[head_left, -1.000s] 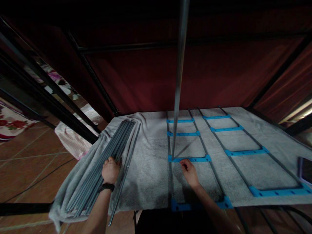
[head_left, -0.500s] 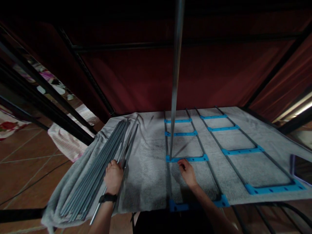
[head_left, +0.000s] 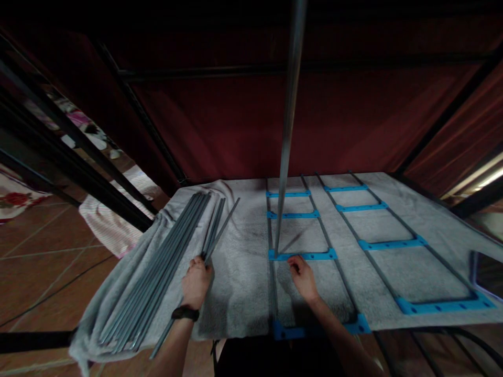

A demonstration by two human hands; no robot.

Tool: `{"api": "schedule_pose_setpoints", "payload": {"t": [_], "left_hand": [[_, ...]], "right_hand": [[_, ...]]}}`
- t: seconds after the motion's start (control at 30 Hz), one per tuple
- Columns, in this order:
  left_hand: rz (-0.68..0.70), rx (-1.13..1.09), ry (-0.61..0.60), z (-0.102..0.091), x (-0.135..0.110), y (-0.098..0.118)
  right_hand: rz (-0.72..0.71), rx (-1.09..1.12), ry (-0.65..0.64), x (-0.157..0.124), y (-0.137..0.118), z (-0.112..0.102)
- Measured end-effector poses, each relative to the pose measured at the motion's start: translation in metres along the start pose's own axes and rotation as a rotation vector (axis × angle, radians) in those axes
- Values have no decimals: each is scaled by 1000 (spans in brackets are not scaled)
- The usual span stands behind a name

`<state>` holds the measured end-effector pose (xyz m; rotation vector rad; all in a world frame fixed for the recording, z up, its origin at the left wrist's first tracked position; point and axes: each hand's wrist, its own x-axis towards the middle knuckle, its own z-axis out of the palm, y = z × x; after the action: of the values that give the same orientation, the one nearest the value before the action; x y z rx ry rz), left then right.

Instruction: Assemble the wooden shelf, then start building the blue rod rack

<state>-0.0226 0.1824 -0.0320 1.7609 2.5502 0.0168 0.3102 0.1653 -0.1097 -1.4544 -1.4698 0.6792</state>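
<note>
My left hand (head_left: 196,281), with a dark band at the wrist, is closed around a few thin grey metal rods (head_left: 212,230) lying on the cloth. One of them (head_left: 228,220) slants away to the right. Left of that hand lies a thick bundle of similar rods (head_left: 157,267). My right hand (head_left: 302,277) has its fingers curled at the front edge of a blue crossbar (head_left: 322,255), seemingly pinching it. A tall metal rod (head_left: 288,125) stands up from this crossbar's left end, tilted slightly right, its top out of view.
A grey cloth (head_left: 236,309) covers the surface. On the right lies a second ladder-like frame with blue crossbars (head_left: 393,243). A phone-like dark object (head_left: 487,275) lies at the right edge. Dark red fabric (head_left: 220,125) and black posts (head_left: 94,157) stand around the surface.
My left hand has moved right, away from the bundle, together with the loose rods. These have spread and one now slants right. My right hand and the upright rod look almost unchanged.
</note>
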Motion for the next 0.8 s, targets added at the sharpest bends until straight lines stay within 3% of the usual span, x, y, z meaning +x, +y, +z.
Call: {"api": "schedule_pose_setpoints", "payload": {"t": [0.13,0.27,0.4,0.6,0.7,0.8], "left_hand": [[44,44,-37,-5,6,-3],[98,47,67,-18,9,-16],[24,49,120,-28,21,-37],[-41,13,-21,-6,44,-62],[-55,-63,7,1,42,-65],[-87,-149,73,-7,40,-66]], "right_hand": [[-18,14,17,0,0,0],[-24,9,12,0,3,1],[-21,-4,6,0,5,2],[-28,9,9,0,6,2],[-14,8,5,0,4,1],[3,0,-8,0,3,0]]}}
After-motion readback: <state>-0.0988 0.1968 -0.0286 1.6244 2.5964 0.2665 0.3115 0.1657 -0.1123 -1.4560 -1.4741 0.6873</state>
